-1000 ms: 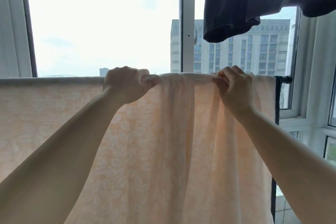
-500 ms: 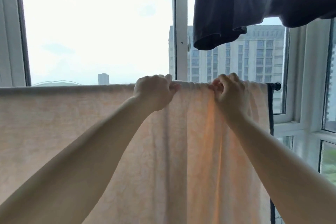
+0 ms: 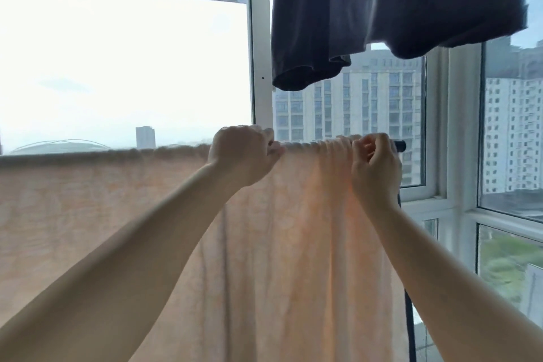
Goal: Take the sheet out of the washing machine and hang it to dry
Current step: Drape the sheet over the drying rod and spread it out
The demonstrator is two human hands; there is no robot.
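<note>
Hands (image 3: pixel 308 156) shifted right, gripping sheet (image 3: pixel 308 244) top.

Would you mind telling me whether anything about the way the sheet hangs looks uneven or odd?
Yes. The sheet lies flat along the left of the rail, but between the left hand and right hand it is bunched into gathered vertical folds, so that end is not spread out yet.

Strong backlight from window (image 3: pixel 123 67), sky blown out upper left. Sheet (image 3: pixel 293 244) glows translucent lower centre; forearms in shade. Dark garment (image 3: pixel 411 3) near-silhouette upper right. Soft blur overall, wide-angle bending at edges.
</note>
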